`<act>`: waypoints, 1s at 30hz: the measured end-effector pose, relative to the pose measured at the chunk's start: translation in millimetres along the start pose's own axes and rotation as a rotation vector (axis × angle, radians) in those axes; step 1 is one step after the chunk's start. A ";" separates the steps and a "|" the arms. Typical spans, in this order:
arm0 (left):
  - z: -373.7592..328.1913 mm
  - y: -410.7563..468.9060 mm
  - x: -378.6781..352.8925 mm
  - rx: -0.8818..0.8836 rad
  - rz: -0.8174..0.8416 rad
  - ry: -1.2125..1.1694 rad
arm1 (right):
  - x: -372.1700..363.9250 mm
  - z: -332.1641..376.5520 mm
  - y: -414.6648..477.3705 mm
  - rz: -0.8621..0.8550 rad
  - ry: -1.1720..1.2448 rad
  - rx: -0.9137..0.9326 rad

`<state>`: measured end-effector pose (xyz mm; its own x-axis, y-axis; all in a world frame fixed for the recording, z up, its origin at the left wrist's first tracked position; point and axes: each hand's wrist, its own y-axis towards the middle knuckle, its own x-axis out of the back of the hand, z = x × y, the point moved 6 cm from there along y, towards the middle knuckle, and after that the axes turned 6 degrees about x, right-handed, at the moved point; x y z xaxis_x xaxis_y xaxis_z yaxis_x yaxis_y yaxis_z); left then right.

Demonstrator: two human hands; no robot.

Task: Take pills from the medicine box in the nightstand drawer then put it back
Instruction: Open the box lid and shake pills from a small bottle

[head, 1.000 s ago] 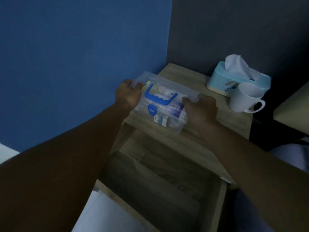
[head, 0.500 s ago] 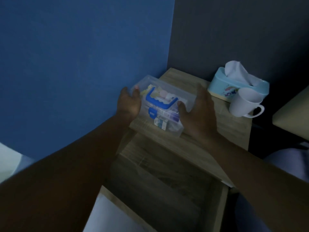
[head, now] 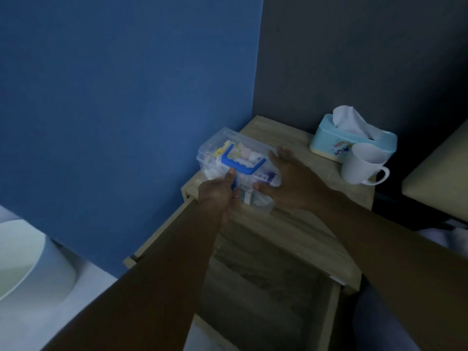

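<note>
Two bare forearms are seen from the 6 and 4 o'clock edges of the head view, with no sleeves, watches or bands shown along their visible length. The left hand and the right hand are uncovered, without gloves or rings that can be made out in the dim light. Short, unpainted fingernails are visible. Pale fabric is glimpsed at 4 o'clock.

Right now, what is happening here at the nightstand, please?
A person has a clear medicine box on top of the nightstand, its lid not yet open. The left hand is at the blue latch on the box's front, and the right hand steadies its side. The drawer below stands open. A tissue box and a white mug sit behind.
</note>
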<state>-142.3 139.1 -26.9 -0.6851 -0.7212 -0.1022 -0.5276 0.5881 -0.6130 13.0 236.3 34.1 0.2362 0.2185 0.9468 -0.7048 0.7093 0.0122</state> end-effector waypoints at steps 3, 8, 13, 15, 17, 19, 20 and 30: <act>4.3 3.9 3.2 0.044 0.001 -0.061 | 1.1 -4.3 0.1 0.001 0.027 0.015; 10.1 9.1 7.6 0.065 0.002 -0.100 | -3.6 -7.9 1.8 0.004 0.031 0.010; 5.9 7.0 10.7 0.066 0.030 -0.064 | -3.6 -5.9 0.5 -0.006 0.025 0.015; 3.6 5.7 12.3 0.070 0.034 -0.063 | -3.2 -5.3 -0.1 -0.005 0.028 0.011; 2.6 6.1 15.3 0.049 0.020 -0.059 | -3.3 -4.5 -0.4 0.003 0.022 0.012; 6.1 7.5 20.3 0.011 0.008 -0.016 | -2.4 -4.1 -0.4 0.003 0.021 0.010; 10.1 9.0 23.4 -0.008 0.004 0.013 | -1.8 -3.9 -0.6 0.000 0.024 0.007; 3.6 -6.0 30.0 -0.412 -0.161 0.503 | 0.0 2.1 -8.2 -0.003 -0.088 0.081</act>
<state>-157.9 112.7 -29.0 -0.6801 -0.6117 0.4042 -0.7229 0.6513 -0.2307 17.4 229.1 34.7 0.1812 0.1545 0.9712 -0.7571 0.6523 0.0375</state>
